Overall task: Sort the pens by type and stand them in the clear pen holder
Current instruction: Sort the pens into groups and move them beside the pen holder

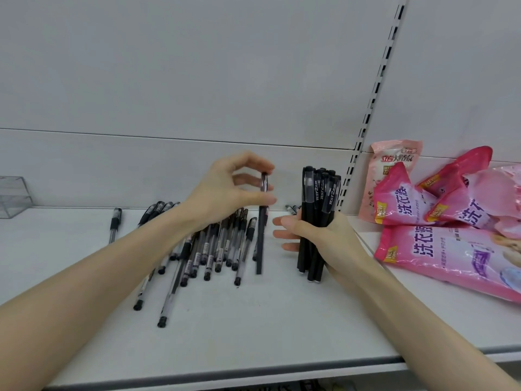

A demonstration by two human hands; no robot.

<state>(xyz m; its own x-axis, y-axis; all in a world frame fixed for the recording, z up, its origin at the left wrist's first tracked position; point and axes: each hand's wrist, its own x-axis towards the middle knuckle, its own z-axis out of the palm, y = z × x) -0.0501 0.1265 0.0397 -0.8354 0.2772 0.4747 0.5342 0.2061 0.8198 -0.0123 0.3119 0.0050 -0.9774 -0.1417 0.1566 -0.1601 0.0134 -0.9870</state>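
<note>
My left hand (231, 190) pinches one black pen (262, 227) near its cap and holds it upright above the white shelf (253, 320). My right hand (318, 235) grips a standing bundle of several matte black pens (318, 198), their lower ends close to the shelf. A loose pile of clear-barrelled pens with black caps (208, 249) lies under and left of my left forearm. One clear-barrelled pen (115, 224) lies apart at the left. The clear pen holder (12, 197) stands at the far left edge, partly cut off.
Several pink refill pouches (439, 221) lie heaped at the right on the neighbouring shelf. A slotted metal upright (375, 103) runs up the back panel. One or two more pens (291, 209) lie behind my right hand. The shelf's front edge (253, 371) runs along the bottom.
</note>
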